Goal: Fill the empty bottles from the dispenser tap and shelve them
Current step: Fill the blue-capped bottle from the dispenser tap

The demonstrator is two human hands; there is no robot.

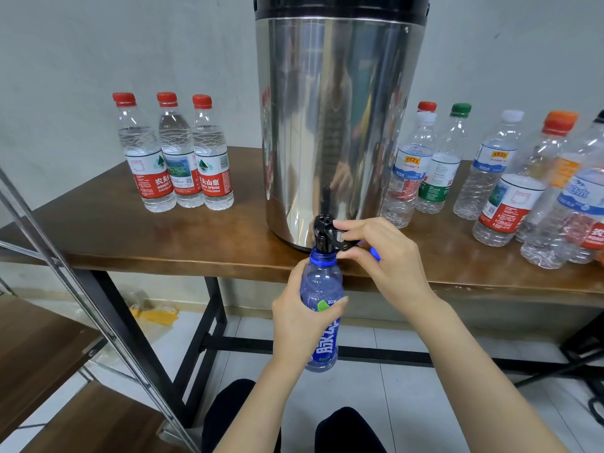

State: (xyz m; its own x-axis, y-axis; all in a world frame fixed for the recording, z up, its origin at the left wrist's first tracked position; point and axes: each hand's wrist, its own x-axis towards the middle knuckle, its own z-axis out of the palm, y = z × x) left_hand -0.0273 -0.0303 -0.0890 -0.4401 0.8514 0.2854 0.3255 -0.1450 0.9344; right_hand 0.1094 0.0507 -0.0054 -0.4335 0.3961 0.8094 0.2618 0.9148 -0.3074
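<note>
The blue bottle [322,282] is held upright at the edge of the wooden table [98,230], its mouth under the black tap [325,232] of the steel dispenser [336,125], the left hand [299,325] wrapped round its middle. Along the table come three filled red-capped bottles [178,158], the dispenser, the right hand [384,256] pinching the tap's lever [343,244], then a cluster of empty bottles [490,178].

Blue bottle [322,282], perhaps empty, under tap [323,228]
</note>
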